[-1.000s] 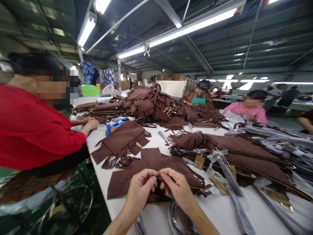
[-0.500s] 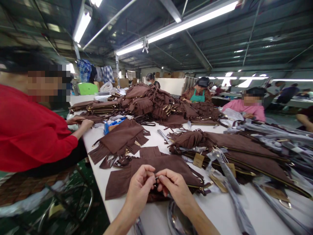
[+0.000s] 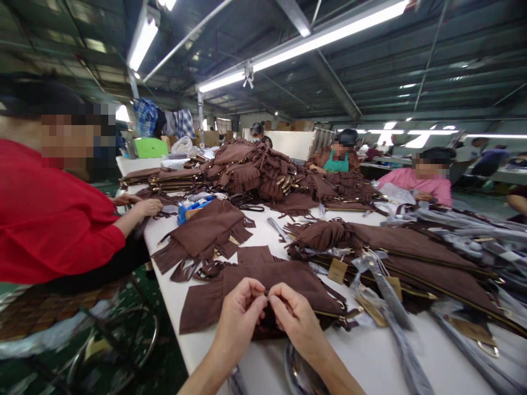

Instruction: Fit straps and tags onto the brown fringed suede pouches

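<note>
My left hand [image 3: 242, 311] and my right hand [image 3: 293, 311] meet fingertip to fingertip, both pinched closed. Between them is a small dark piece, too small and too covered by the fingers to name. Right beneath lies a brown fringed bag [image 3: 280, 274], flat on the white table [image 3: 263, 366], with a gold zip along its right lower side. Its front edge is partly hidden by my hands. A plastic-wrapped strap [image 3: 297, 368] is partly covered by my right forearm.
On the right are stacked brown bags [image 3: 411, 247], wrapped straps [image 3: 401, 345] and a tan tag [image 3: 337, 270]. Another fringed bag [image 3: 206, 230] lies left, near a blue object [image 3: 185, 213]. A large bag pile [image 3: 247, 164] stands behind. A co-worker in red [image 3: 53, 219] sits left; others sit across.
My fingertips have drawn closer together and slightly up, covering more of the small dark piece. The red-sleeved co-worker's hands have shifted. The view has moved a little.
</note>
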`<action>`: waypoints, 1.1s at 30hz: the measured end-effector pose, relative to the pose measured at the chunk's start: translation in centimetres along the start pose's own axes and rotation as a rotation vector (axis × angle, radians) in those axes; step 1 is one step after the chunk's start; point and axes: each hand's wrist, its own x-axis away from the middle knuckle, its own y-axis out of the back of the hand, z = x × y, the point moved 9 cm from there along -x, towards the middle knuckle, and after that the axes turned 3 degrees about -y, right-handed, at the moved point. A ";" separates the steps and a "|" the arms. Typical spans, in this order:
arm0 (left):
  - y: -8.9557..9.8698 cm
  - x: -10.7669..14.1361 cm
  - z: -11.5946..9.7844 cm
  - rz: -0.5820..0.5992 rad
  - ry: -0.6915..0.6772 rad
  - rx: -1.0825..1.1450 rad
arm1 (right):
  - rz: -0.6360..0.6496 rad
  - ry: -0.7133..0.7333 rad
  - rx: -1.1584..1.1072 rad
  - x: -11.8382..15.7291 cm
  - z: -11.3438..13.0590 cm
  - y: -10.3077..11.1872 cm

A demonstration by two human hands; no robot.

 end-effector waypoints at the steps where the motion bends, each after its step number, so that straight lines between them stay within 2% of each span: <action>1: -0.1 0.1 0.2 0.005 0.014 -0.027 | -0.015 0.018 0.020 0.0 -0.1 0.1; 3: 0.0 0.3 0.1 0.006 -0.002 -0.113 | -0.037 0.036 0.044 0.0 -0.3 0.2; 7: 0.6 0.6 -2.0 -0.051 -0.187 -0.352 | -0.020 0.026 -0.006 -0.2 -0.4 0.3; 9: 0.8 0.7 -2.6 -0.070 -0.231 -0.418 | -0.009 -0.008 -0.078 -0.3 -0.6 0.3; 19: 0.0 0.3 -2.8 -0.032 -0.166 -0.327 | 0.014 -0.099 -0.266 -0.4 -1.6 -0.3; 33: 0.2 0.4 -2.4 -0.053 -0.136 -0.300 | 0.029 -0.135 -0.295 -0.5 -1.6 -0.2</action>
